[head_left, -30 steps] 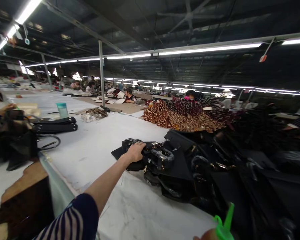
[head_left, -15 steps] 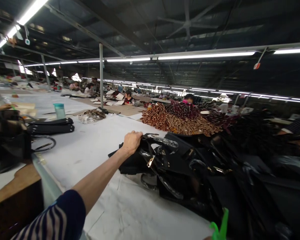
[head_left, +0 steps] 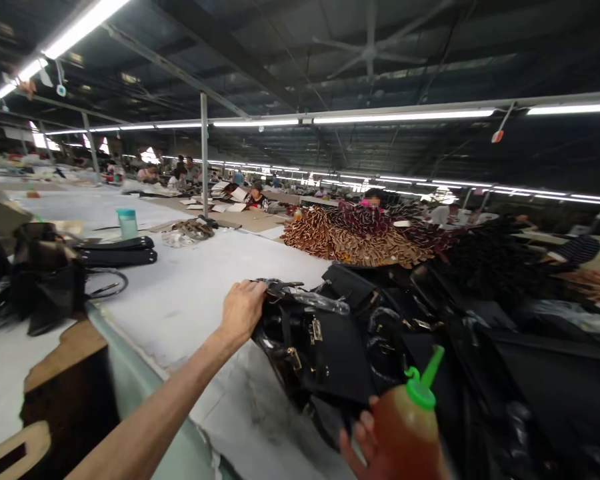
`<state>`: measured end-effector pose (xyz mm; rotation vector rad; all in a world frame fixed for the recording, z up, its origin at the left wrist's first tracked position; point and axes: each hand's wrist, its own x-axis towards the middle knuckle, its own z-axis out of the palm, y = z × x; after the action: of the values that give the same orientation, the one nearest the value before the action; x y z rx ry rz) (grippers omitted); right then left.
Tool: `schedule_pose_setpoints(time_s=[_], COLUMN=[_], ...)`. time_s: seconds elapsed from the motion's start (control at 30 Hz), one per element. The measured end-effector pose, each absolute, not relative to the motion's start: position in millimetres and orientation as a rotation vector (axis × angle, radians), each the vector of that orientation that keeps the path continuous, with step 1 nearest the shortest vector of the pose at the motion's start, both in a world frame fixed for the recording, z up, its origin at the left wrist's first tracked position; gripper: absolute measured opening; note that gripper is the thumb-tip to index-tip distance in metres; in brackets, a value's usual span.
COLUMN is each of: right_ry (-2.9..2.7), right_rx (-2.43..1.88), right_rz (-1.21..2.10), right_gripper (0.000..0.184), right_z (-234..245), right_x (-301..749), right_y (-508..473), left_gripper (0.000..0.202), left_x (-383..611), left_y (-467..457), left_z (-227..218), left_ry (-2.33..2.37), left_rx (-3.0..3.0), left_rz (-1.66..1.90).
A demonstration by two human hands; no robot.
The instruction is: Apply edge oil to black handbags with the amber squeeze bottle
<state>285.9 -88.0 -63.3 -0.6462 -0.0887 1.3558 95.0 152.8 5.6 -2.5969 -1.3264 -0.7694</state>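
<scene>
My left hand (head_left: 243, 310) reaches forward over the white table, closed on the top edge of a black handbag (head_left: 337, 357). That bag has gold-coloured metal fittings and clear plastic wrap around its handle. Low in the view, my right hand (head_left: 364, 445) holds a squeeze bottle (head_left: 405, 430) of amber-brown liquid with a bright green nozzle cap. The bottle stands in front of the bag, and part of the hand is hidden behind it. More black bags (head_left: 540, 363) lie heaped to the right, some with plastic wrap on them.
A teal-lidded cup (head_left: 127, 224) stands on the white-covered table (head_left: 180, 287) beside stacked black straps (head_left: 117, 253). Dark bags (head_left: 50, 273) sit at the left. Behind the heap are stacked brown and maroon pieces (head_left: 360, 233). Several people work farther back.
The handbag has come nearer and slightly left with my left hand, its front now facing me more. My right hand and the bottle have risen into view from the bottom edge.
</scene>
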Motion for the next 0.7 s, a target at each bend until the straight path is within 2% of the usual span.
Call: schedule_pose_setpoints(time_s=[0.13, 0.23, 0.43, 0.7], right_ry=[-0.031, -0.039, -0.033, -0.101], right_rx=[-0.475, -0.445, -0.468, -0.65], right_rz=[1.261, 1.281, 1.28, 0.974], right_gripper=[0.043, 0.047, 0.041, 0.046], right_z=[-51, -49, -62, -31], right_x=[283, 283, 285, 298], right_y=[-73, -71, -99, -60], left_gripper=[0.032, 0.033, 0.034, 0.033], left_x=[72, 59, 52, 56], left_y=[141, 135, 132, 131], left_z=[-15, -24, -36, -36], left_ry=[-1.244, -1.258, -1.382, -1.278], left_rx=[-2.575, -2.587, -2.507, -2.578], left_rz=[-1.002, -1.032, -1.119, -1.248])
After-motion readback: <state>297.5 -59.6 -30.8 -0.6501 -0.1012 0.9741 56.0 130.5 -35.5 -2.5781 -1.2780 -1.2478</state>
